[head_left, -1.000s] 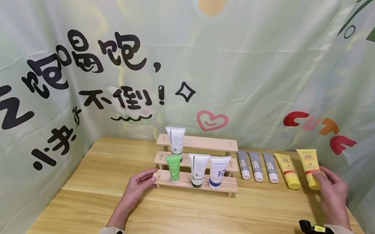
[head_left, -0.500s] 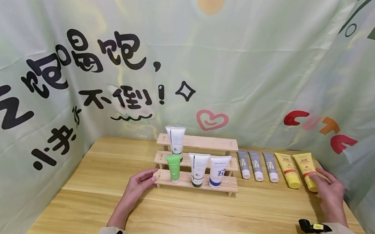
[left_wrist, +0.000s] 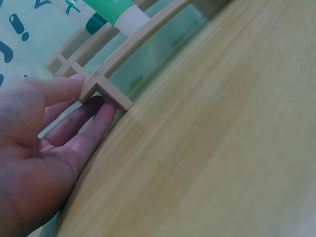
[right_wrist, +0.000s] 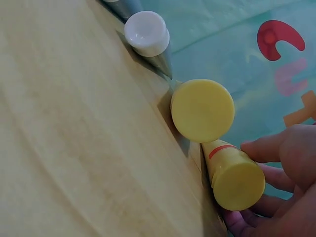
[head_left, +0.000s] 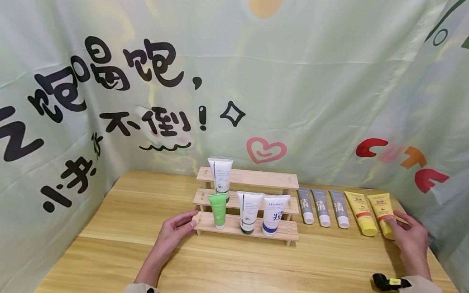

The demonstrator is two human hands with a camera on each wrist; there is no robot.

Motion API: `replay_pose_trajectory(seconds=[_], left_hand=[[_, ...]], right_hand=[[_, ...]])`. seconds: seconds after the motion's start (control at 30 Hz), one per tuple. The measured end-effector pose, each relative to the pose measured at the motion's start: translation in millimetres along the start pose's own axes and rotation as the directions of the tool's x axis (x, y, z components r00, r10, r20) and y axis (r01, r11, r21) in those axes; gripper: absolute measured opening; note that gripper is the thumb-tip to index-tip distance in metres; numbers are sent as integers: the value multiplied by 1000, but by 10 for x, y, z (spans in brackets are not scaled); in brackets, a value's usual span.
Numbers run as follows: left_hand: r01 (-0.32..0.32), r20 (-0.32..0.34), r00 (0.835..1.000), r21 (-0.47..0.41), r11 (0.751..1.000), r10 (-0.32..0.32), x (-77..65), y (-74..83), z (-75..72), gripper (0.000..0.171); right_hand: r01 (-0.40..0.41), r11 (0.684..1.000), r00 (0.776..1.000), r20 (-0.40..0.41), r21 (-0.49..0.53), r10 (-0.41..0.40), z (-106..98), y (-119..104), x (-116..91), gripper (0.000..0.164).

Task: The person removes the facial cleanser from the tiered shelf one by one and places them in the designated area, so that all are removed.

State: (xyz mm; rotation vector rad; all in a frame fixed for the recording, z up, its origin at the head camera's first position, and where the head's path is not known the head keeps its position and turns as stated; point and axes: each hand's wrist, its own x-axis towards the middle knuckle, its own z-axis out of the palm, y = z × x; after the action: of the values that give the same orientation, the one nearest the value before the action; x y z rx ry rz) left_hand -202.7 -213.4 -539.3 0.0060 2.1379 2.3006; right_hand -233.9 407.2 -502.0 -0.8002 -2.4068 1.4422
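At the right, my right hand (head_left: 411, 243) holds the outer yellow squeeze tube (head_left: 380, 205) by its side near the cap. In the right wrist view the thumb is at the red band and the other fingers reach round by the yellow cap (right_wrist: 239, 185). Another yellow tube (head_left: 359, 209) lies just left of it. My left hand (head_left: 172, 233) pinches the left end of the lowest step of a three-step wooden rack (head_left: 228, 232). On that step stand a green tube (head_left: 218, 209), a white tube with a dark cap (head_left: 248, 209) and a white-and-blue tube (head_left: 274, 210).
A second dark-capped white tube (head_left: 221, 175) stands higher on the rack at left. Three grey tubes (head_left: 321, 205) with white caps lie in a row between the rack and the yellow tubes. A printed cloth (head_left: 303, 101) hangs behind the wooden table (head_left: 229, 273).
The outer yellow tube has come down onto the table and slid closer to the other yellow one, my right hand moving slightly left with it. My left hand stays at the rack.
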Motion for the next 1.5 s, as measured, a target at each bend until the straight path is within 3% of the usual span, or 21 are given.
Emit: replay_pose_trajectory(seconds=[0.27, 0.43, 1.13, 1.5], left_hand=[[-5, 1, 1000, -9, 1000, 5, 14, -3, 7, 39], [-3, 1, 1000, -2, 1000, 3, 10, -7, 2, 39], [-1, -4, 1000, 1, 1000, 1, 4, -10, 5, 40], [-4, 7, 1000, 9, 1000, 4, -1, -21, -10, 41]], right_hand=[[94, 985, 996, 6, -142, -94, -41, 10, -22, 62], [90, 978, 996, 8, -187, -90, -55, 5, -43, 60], [58, 973, 998, 10, -225, -58, -52, -36, -35, 62], [142, 966, 985, -70, -218, -161, -105, -143, -123, 57]])
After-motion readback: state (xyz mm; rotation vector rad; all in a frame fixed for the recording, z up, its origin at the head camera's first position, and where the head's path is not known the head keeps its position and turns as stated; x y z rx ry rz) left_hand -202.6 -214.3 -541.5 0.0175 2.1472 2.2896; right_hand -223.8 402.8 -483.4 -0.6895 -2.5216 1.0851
